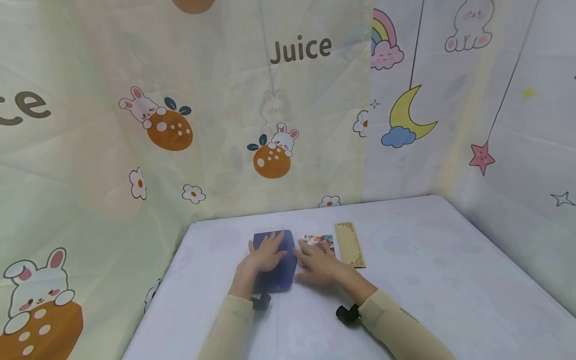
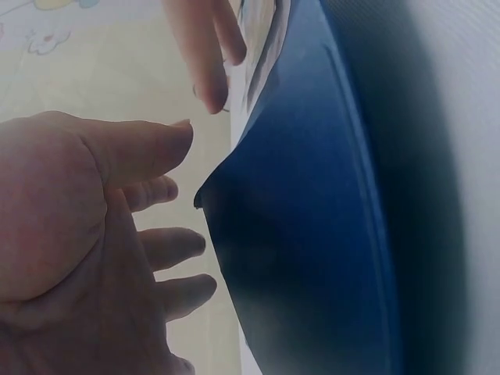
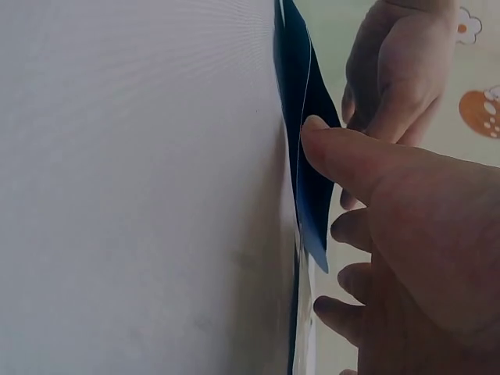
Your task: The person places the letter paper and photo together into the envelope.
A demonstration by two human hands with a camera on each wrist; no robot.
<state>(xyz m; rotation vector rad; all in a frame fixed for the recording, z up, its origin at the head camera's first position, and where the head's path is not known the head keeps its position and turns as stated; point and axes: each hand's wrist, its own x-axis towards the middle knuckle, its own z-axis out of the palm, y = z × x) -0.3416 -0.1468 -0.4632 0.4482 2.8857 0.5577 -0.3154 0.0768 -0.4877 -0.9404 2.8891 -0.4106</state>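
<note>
- The blue cover point(image 1: 280, 279) is located at lower centre of the head frame; its edge is seen raised in both wrist views.
- The left hand point(image 1: 265, 256) is held over the blue cover, fingers spread and nothing gripped.
- The right hand point(image 1: 320, 265) is placed just right of it, fingers extended, nothing visibly gripped; whether the raised edge is touched by the thumb cannot be told.
- A printed card point(image 1: 330, 240) is partly hidden by the right hand.
- Step in hand, as judged: the cover is being turned or laid flat.
- Next move, as judged: the raised edge should be guided down evenly, without creasing.
- A beige strip point(image 1: 350, 245) is set right of the card.
- The pale surface point(image 1: 418, 260) is enclosed by cartoon-printed fabric walls point(image 1: 225, 100), with "Juice" lettered at upper centre.
</note>
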